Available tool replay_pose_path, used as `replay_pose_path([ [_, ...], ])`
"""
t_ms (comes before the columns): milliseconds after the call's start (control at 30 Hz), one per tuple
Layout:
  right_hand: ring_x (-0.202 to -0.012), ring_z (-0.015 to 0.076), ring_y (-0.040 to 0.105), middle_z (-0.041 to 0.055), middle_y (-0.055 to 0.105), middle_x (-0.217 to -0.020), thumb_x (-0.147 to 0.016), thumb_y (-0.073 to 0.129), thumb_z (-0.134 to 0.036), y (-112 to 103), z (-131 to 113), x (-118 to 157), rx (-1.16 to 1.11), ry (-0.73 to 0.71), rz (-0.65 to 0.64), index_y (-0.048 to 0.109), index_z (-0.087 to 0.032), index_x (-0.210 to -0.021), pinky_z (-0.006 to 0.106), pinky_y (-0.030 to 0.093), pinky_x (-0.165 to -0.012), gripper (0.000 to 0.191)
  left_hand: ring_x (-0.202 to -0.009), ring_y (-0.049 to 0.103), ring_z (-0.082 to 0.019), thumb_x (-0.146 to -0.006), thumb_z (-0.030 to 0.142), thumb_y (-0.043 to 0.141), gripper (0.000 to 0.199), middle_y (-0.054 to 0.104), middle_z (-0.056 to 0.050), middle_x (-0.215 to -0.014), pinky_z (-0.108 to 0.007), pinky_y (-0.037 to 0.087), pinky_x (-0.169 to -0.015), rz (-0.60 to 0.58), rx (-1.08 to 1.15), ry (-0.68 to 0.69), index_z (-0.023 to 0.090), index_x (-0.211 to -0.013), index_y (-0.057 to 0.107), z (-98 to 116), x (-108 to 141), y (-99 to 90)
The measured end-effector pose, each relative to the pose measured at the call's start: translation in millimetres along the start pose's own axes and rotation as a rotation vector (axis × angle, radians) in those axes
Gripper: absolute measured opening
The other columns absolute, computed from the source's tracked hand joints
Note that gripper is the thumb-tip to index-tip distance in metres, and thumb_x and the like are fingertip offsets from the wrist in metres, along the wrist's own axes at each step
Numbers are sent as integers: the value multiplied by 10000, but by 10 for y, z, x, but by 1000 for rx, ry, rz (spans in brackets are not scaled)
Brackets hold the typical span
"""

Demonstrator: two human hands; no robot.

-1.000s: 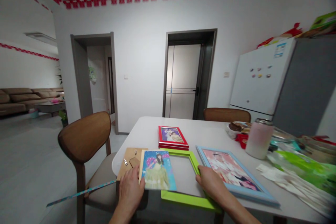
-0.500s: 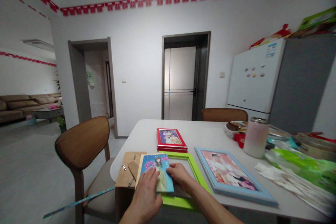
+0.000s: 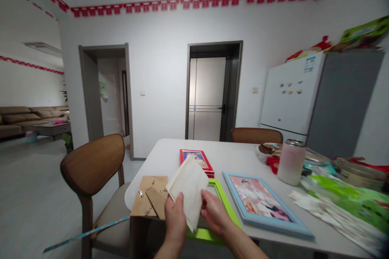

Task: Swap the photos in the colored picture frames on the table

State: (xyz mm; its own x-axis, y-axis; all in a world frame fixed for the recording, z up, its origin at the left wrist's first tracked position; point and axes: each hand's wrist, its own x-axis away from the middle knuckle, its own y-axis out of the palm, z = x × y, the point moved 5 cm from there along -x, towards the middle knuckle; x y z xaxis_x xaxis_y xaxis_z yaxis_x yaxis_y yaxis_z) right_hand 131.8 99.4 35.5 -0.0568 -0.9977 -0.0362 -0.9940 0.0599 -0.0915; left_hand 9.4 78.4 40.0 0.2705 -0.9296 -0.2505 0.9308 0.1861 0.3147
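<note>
My left hand (image 3: pixel 176 216) grips the lower left of a small stack of off-white sheets (image 3: pixel 190 188), thumb on top. At the right edge of the stack, my right hand (image 3: pixel 214 210) pinches with its fingers closed. The stack is tilted above the table, its plain side facing me. Partly hidden under it lies a lime-green picture frame (image 3: pixel 226 202). To the left is a brown backing board (image 3: pixel 147 184) with metal clips and a brown stand flap. Behind the sheets sits a stack of red picture frames (image 3: pixel 208 164), partly covered.
A light-blue framed picture (image 3: pixel 267 202) lies right of the green frame. Farther right are a pink-white tumbler (image 3: pixel 291 162), white gloves (image 3: pixel 331 214) and a green plastic package (image 3: pixel 334 186). Brown chairs stand at the table's left (image 3: pixel 94 162) and far side (image 3: pixel 257 134).
The picture of a girl in a yellow dress faced up before; now the held stack is lifted and turned, showing a plain off-white side. Both hands have changed their hold.
</note>
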Motion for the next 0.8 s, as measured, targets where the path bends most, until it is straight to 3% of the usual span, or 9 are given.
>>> replay_pose_path([
  [133,-640,183,611,77,656,-733,-674,332,-184,-425,92,-58,-250,89,85,452,-138,-1007,264,456,-524,357,-983,538,-197,-733,257,463,414,567,-127,-1086,-277,426,-826,-78,22,-100,96,-1114,456,-201,29,82],
  [200,-600,183,612,63,653,-662,-627,367,-134,-619,80,-100,-274,142,98,454,-138,-990,268,462,-523,374,-1057,483,-182,-718,195,458,451,497,-140,-1176,-263,386,-873,-121,-137,-108,91,-1155,410,-212,36,38],
  [300,-546,178,607,52,636,-574,-601,368,-112,-800,83,-168,-124,164,102,498,-142,-897,265,467,-512,324,-1091,446,-179,-666,152,478,467,495,-122,-1178,-279,329,-929,-270,-509,-48,102,-1129,438,-178,98,16],
  [433,-561,167,612,67,628,-556,-623,334,-138,-801,155,-264,238,103,112,557,-118,-788,232,457,-496,278,-1108,421,-194,-630,150,468,495,492,-116,-1179,-301,288,-965,-418,-797,101,95,-1122,457,-185,221,61],
  [600,-673,166,611,102,657,-710,-642,344,-143,-726,219,-403,484,44,169,595,-103,-789,222,434,-547,294,-1137,394,-210,-610,134,453,533,454,-156,-1212,-314,285,-978,-462,-854,199,54,-1137,452,-280,249,49],
  [800,-841,264,572,208,623,-872,-663,427,-226,-732,162,-441,861,-23,198,624,-64,-791,325,401,-700,286,-1136,399,-210,-611,143,460,507,458,-135,-1216,-344,293,-984,-476,-847,245,108,-1116,483,-319,243,6],
])
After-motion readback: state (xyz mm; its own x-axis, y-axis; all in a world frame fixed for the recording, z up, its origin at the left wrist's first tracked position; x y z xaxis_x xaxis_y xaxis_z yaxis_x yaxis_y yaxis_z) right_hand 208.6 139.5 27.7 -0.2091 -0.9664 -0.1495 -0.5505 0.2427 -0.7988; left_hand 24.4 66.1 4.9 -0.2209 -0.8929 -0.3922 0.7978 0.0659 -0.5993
